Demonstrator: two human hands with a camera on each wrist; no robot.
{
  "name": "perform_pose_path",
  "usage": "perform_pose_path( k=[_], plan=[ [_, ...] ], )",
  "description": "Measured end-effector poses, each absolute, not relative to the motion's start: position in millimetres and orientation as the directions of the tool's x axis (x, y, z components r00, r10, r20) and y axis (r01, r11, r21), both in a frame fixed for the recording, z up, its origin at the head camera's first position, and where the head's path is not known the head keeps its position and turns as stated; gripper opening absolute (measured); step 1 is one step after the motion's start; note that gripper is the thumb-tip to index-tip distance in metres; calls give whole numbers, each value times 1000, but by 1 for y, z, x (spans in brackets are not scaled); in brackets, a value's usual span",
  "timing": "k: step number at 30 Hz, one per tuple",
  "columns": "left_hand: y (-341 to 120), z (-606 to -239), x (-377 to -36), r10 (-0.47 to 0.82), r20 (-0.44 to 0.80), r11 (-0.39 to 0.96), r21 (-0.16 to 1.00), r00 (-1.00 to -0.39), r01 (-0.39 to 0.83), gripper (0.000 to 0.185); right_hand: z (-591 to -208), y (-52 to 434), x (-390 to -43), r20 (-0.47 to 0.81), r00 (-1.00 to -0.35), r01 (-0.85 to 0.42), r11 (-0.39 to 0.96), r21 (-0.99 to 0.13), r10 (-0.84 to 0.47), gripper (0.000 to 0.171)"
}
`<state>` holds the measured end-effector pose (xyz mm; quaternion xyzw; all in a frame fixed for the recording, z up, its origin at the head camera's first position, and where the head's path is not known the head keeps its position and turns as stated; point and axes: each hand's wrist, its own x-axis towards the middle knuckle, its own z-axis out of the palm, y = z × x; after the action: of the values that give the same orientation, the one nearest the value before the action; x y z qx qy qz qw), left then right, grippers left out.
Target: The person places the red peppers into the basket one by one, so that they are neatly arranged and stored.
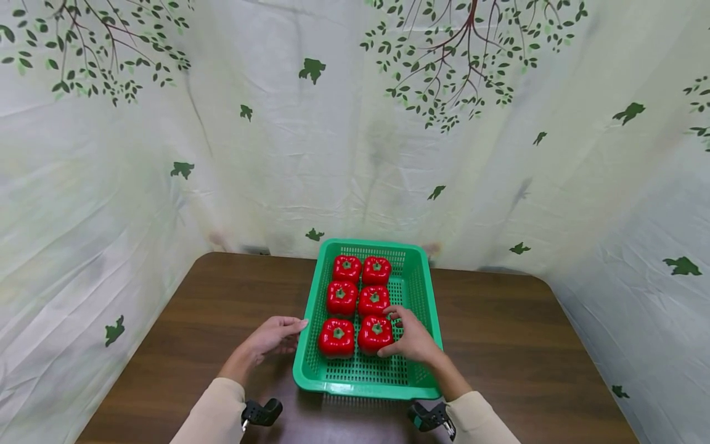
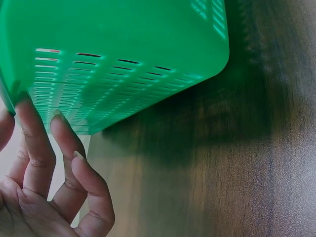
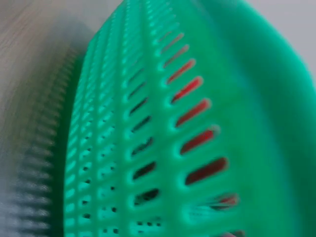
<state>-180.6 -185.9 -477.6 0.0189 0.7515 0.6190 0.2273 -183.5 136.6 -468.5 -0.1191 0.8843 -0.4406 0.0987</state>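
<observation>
A green plastic basket (image 1: 383, 391) with slotted walls stands on the table, holding several shiny red bell peppers in two columns. With thumb and forefinger my left hand (image 1: 274, 336) pinches the basket's left rim, and in the left wrist view its other fingers (image 2: 94, 192) curl loosely beside the wall. Over the right side reaches my right hand (image 1: 413, 339), its fingers and thumb around the front right bell pepper (image 1: 375, 336). The front left bell pepper (image 1: 336, 338) sits beside that one. In the right wrist view the basket wall (image 3: 242, 148) hides the right hand almost entirely.
The brown wooden table (image 1: 499, 351) extends to both sides of the basket. Behind it hangs a pale curtain (image 1: 344, 154) printed with leaves and branches. A dark wrist device (image 1: 263, 412) is strapped at the left sleeve, another device (image 1: 429, 417) at the right.
</observation>
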Motion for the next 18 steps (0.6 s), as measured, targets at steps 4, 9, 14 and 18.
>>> perform_pose_path(
  k=[4, 9, 14, 18],
  plan=[
    [-187, -478, -180, 301, -320, 241, 937, -898, -253, 46, -464, 140, -184, -65, -954, -116, 562, -819, -292, 71],
    [-188, -478, -181, 306, -318, 239, 938, -897, -251, 47, -455, 146, -184, -60, -955, -97, 496, -863, -292, 74],
    [-188, -481, -181, 307, -315, 237, 939, -898, -248, 46, -446, 159, -184, -51, -962, -76, 443, -893, -268, 70],
    [-189, -483, -182, 303, -314, 245, 938, -900, -245, 45, -441, 176, -187, 1, -963, -114, 402, -909, -269, 66]
  ],
)
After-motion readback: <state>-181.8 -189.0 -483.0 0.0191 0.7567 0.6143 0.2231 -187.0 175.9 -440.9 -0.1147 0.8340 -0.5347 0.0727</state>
